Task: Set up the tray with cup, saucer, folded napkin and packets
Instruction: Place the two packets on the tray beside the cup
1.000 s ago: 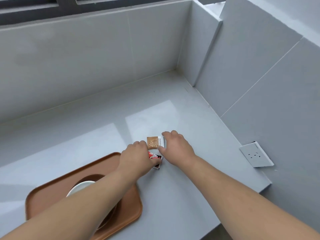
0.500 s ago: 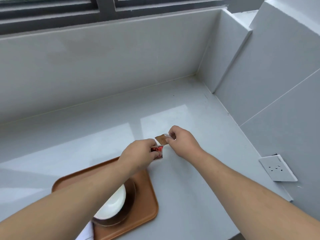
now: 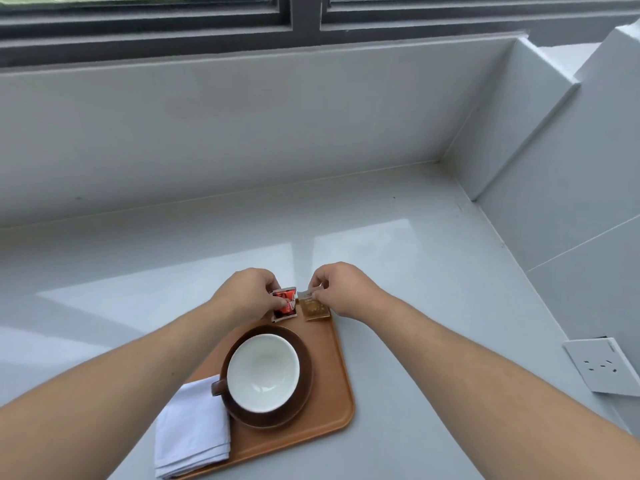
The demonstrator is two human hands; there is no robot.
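A brown tray [image 3: 334, 386] lies on the grey counter. On it a brown saucer [image 3: 304, 396] carries a cup [image 3: 263, 372] that is white inside, its brown handle pointing left. A folded white napkin [image 3: 192, 427] rests on the tray's near left part. My left hand [image 3: 247, 294] pinches a red packet [image 3: 285, 304] at the tray's far edge. My right hand [image 3: 341, 289] pinches the top of a brown packet [image 3: 314, 308] at the tray's far right corner. Both packets touch or hover just over the tray; I cannot tell which.
The grey counter [image 3: 415, 271] is walled in by grey tiles at the back and right, with a window frame [image 3: 304, 15] above. A white wall socket [image 3: 602, 367] sits on the right wall, near the counter's front edge.
Both hands lifted the two packets off the counter and brought them over to the tray's far edge. The view shifted, so the whole tray, cup and napkin now show.
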